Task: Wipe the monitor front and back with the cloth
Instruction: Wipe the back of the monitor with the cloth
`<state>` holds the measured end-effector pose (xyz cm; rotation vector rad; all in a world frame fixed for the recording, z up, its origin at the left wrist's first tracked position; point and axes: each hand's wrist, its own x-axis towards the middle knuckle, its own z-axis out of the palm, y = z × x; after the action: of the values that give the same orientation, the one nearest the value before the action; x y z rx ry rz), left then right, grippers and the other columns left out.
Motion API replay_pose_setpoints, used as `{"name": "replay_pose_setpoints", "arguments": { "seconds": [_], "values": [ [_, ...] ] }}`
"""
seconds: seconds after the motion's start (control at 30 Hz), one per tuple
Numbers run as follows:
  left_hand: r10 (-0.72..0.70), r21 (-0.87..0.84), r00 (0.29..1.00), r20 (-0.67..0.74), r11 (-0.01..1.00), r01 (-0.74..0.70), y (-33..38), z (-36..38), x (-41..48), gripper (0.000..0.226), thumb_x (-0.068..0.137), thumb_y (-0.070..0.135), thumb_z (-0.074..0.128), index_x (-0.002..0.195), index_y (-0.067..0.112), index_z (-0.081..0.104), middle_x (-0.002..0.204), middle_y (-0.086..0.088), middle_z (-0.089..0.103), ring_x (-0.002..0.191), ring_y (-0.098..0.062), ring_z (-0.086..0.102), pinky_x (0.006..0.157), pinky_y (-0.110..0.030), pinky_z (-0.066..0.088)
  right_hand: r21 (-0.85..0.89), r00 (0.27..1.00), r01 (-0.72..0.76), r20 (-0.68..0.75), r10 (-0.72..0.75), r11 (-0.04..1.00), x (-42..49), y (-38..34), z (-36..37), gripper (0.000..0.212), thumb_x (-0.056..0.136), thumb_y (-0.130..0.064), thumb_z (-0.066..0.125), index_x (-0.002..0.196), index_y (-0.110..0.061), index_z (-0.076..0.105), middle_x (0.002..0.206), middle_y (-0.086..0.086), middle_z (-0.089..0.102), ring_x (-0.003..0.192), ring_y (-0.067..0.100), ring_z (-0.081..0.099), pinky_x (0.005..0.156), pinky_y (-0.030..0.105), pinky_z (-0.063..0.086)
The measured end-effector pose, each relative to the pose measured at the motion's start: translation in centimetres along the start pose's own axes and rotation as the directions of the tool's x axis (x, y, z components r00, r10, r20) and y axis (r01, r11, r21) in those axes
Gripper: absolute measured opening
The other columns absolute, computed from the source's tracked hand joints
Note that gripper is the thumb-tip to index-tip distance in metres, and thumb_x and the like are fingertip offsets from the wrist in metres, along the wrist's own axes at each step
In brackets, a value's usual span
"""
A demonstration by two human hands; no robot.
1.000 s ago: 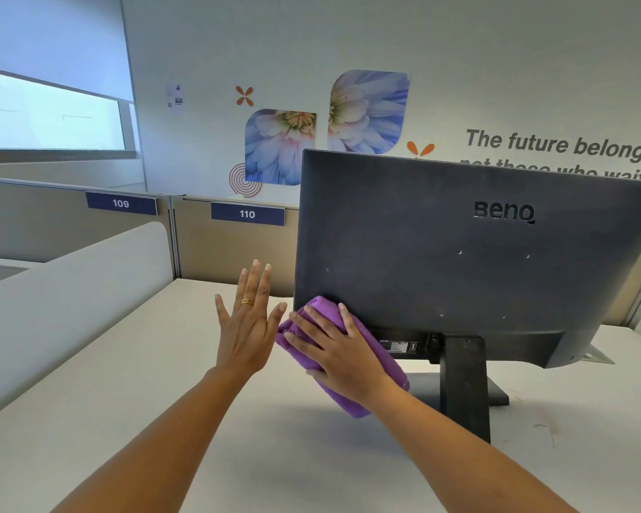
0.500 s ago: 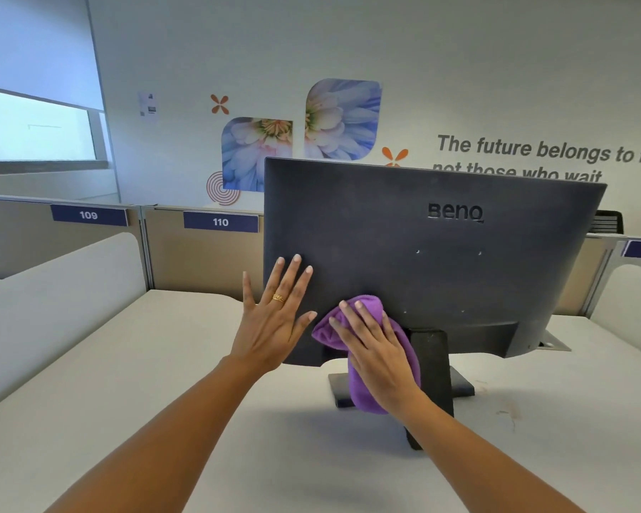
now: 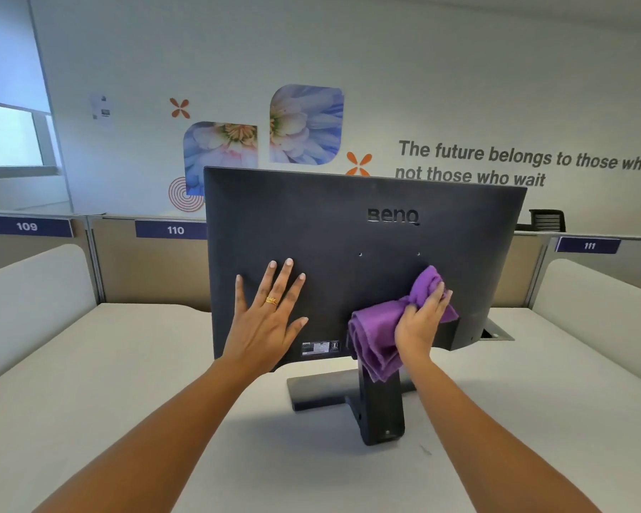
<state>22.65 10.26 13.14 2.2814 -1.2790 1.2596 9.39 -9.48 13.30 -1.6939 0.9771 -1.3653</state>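
Head view: wiping the rear of the monitor [image 3: 348,231], upright on the desk [image 3: 126,364].
Right hand [image 3: 419,323] fingers clamp the bunched purple cloth [image 3: 378,338] against the lower right of the back panel; left hand [image 3: 265,320] lies flat, fingers spread, at lower left. A hard sideways stroke could swivel or tip the screen on its narrow stand [image 3: 380,412]. The cloth bulges above the fingertips and trails down-left over the stand's neck.

Monitor [image 3: 348,235] front hidden, wall lettering [image 3: 526,161] cut off right, label [image 3: 319,348] unreadable
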Motion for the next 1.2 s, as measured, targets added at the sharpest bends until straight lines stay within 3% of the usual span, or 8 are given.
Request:
{"name": "replay_pose_setpoints", "arguments": {
  "seconds": [0.1, 0.27, 0.43, 0.77, 0.9, 1.07, 1.2],
  "values": [
    [0.020, 0.015, 0.999, 0.030, 1.000, -0.020, 1.1, -0.3, 0.4, 0.062, 0.093, 0.057, 0.010, 0.141, 0.021, 0.029, 0.150, -0.007, 0.029, 0.140, -0.026, 0.017, 0.109, -0.053, 0.002, 0.095, 0.984, -0.179, -0.006, 0.180, 0.979, 2.2, 0.5, -1.4, 0.058, 0.098, -0.009, 0.037, 0.149, -0.013, 0.009, 0.157, 0.009, 0.006, 0.142, 0.032, 0.017, 0.111, 0.043, 0.025],
    [0.036, 0.018, 0.996, 0.084, 0.999, -0.038, 3.2, 0.1, 1.5, 0.062, 0.093, 0.057, 0.010, 0.142, 0.022, 0.025, 0.152, -0.005, 0.019, 0.143, -0.023, 0.001, 0.109, -0.058, 0.003, 0.165, 0.967, -0.253, 0.067, 0.245, 0.953, 0.6, 0.2, -0.6, 0.062, 0.098, -0.016, 0.040, 0.150, -0.017, 0.005, 0.157, 0.008, 0.007, 0.141, 0.033, 0.018, 0.112, 0.047, 0.024],
    [0.081, 0.036, 0.989, 0.123, 0.996, -0.086, 6.0, 0.3, 2.5, 0.063, 0.093, 0.057, 0.011, 0.142, 0.021, 0.029, 0.153, -0.004, 0.018, 0.143, -0.022, 0.004, 0.108, -0.058, 0.002, 0.097, 0.975, -0.185, 0.145, 0.170, 0.978, -1.4, 0.1, 0.3, 0.063, 0.098, -0.014, 0.038, 0.149, -0.015, 0.001, 0.157, 0.005, -0.004, 0.143, 0.030, 0.011, 0.111, 0.038, 0.025],
    [0.055, 0.045, 0.991, 0.126, 0.997, -0.061, 11.0, 1.6, 4.0, 0.063, 0.093, 0.056, 0.010, 0.139, 0.023, 0.036, 0.151, -0.006, 0.025, 0.142, -0.023, 0.007, 0.108, -0.060, 0.004, 0.089, 0.997, -0.080, 0.002, 0.080, 0.993, 6.0, 3.8, -3.5, 0.058, 0.096, -0.003, 0.040, 0.148, -0.013, 0.017, 0.156, 0.006, 0.013, 0.141, 0.029, 0.020, 0.110, 0.039, 0.029],
    [0.066, 0.063, 0.988, 0.140, 0.995, -0.075, 11.8, 2.0, 4.2, 0.063, 0.093, 0.057, 0.008, 0.142, 0.024, 0.029, 0.153, -0.005, 0.022, 0.142, -0.024, 0.007, 0.108, -0.060, 0.004, 0.120, 0.998, -0.057, -0.013, 0.059, 0.991, 8.4, 5.0, -4.7, 0.055, 0.097, -0.007, 0.041, 0.147, -0.016, 0.021, 0.154, 0.005, 0.021, 0.137, 0.028, 0.029, 0.108, 0.042, 0.034],
    [0.086, 0.114, 0.986, 0.146, 0.988, -0.103, 11.7, 2.7, 3.6, 0.063, 0.093, 0.058, 0.006, 0.145, 0.026, 0.021, 0.156, -0.003, 0.012, 0.143, -0.025, 0.008, 0.109, -0.061, 0.003, 0.193, 0.990, -0.140, 0.035, 0.136, 0.971, 11.6, 7.6, -5.3, 0.052, 0.098, -0.019, 0.041, 0.145, -0.030, 0.022, 0.143, 0.007, 0.037, 0.123, 0.028, 0.046, 0.101, 0.047, 0.043],
    [0.086, 0.142, 0.987, 0.138, 0.984, -0.106, 11.7, 2.9, 3.5, 0.064, 0.093, 0.059, 0.006, 0.146, 0.026, 0.016, 0.156, -0.001, 0.005, 0.144, -0.025, 0.006, 0.110, -0.061, 0.004, 0.291, 0.955, -0.296, 0.116, 0.273, 0.910, 12.9, 10.8, -6.2, 0.047, 0.099, -0.024, 0.040, 0.142, -0.036, 0.026, 0.123, 0.009, 0.049, 0.103, 0.027, 0.058, 0.089, 0.038, 0.051]
  ]
}}
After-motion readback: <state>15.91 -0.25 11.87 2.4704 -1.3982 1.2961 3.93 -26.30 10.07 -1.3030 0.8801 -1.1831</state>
